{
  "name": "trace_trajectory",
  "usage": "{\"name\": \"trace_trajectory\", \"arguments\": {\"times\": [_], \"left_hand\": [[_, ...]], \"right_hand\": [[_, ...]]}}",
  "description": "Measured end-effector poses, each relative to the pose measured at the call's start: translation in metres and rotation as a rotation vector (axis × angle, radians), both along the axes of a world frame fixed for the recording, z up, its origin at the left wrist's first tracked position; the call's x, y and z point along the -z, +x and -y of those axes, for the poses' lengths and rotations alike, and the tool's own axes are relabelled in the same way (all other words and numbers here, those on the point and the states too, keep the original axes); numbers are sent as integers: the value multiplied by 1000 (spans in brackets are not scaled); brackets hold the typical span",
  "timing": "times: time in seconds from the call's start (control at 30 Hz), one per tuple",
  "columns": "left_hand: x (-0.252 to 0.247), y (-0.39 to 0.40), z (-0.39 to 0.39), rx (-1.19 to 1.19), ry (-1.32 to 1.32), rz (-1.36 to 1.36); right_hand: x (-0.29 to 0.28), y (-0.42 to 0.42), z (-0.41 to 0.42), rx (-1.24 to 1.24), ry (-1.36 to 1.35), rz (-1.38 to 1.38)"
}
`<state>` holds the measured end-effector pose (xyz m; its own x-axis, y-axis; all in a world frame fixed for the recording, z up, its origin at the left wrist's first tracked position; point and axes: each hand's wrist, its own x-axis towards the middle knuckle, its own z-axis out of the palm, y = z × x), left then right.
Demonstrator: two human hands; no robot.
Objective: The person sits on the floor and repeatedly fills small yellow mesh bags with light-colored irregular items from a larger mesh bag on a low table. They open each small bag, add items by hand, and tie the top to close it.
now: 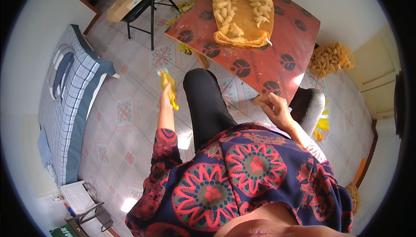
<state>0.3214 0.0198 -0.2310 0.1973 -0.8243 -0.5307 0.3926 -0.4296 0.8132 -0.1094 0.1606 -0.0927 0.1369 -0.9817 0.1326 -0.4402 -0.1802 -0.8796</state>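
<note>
My left hand (166,98) is out over the tiled floor, its fingers wrapped around a small yellow mesh bag (169,86) with a printed label at its far end. What fills the bag is hard to make out. My right hand (276,107) is by the near corner of the red board table (224,61), fingers curled. Whether it grips anything is hidden. On the table's far part lies an orange mesh sack (245,16), with ginger roots (224,9) along its sides and far end.
A full mesh sack of ginger (328,58) stands on the floor right of the table. Yellow netting (321,125) lies beside my right knee. At the back left, a folding chair (133,16) carries a cardboard box (130,3). A bed (71,100) runs along the left wall.
</note>
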Motion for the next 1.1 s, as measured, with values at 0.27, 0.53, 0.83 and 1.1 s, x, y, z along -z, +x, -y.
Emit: {"name": "trace_trajectory", "arguments": {"times": [0.27, 0.53, 0.83, 1.1], "left_hand": [[174, 26, -106, -68, 299, 116], [167, 56, -6, 48, 324, 436], [-77, -57, 217, -24, -474, 26], [170, -60, 47, 794, -375, 748]], "right_hand": [[33, -58, 10, 259, -168, -310], [11, -59, -14, 354, -247, -366], [-1, -72, -37, 507, -211, -406], [-13, -73, -47, 526, -191, -449]]}}
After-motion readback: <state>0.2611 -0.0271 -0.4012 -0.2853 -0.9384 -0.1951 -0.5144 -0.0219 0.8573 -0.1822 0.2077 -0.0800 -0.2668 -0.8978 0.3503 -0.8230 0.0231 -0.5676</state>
